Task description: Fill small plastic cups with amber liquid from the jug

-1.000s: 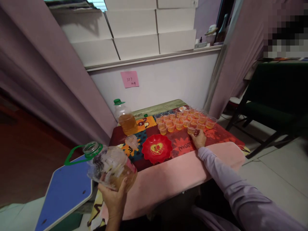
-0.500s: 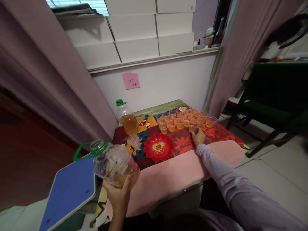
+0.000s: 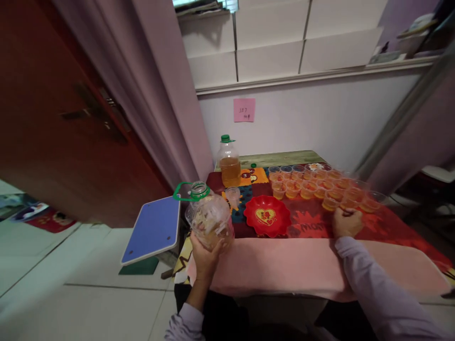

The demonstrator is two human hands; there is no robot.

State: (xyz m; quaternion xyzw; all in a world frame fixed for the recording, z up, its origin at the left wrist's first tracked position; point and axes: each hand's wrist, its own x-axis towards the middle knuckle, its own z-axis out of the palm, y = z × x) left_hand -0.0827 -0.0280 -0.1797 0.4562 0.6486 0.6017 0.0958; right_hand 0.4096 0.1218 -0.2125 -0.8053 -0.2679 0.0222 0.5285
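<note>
Clearly the big clear jug [image 3: 209,219] is the thing in hand: the left hand [image 3: 205,253] cups it from below and behind, fingers wrapped round its lower body, so that it hangs in the air off the near left corner of the surface [image 3: 305,267], tilted with its open green-ringed mouth up and away from the person. A little amber liquid sits low inside, which probably explains the grip under the base, where the weight is. The right hand [image 3: 346,222] lies on the cloth with its fingers curled at the near edge of the rows of small plastic cups [image 3: 320,185], closed on or against one cup there; blur hides whether it truly pinches it. Most cups already hold amber liquid and stand close together in lines, touching or nearly so. Between the two hands lies a red heart-marked plate [image 3: 267,215], flat and bare. Just beyond the jug a single clear cup [image 3: 232,195] stands apart from the rows. Farther back a second bottle [image 3: 229,161], capped in green and about half full, stands upright by the curtain. Left of the surface a blue board [image 3: 152,228] slopes beside it.
</note>
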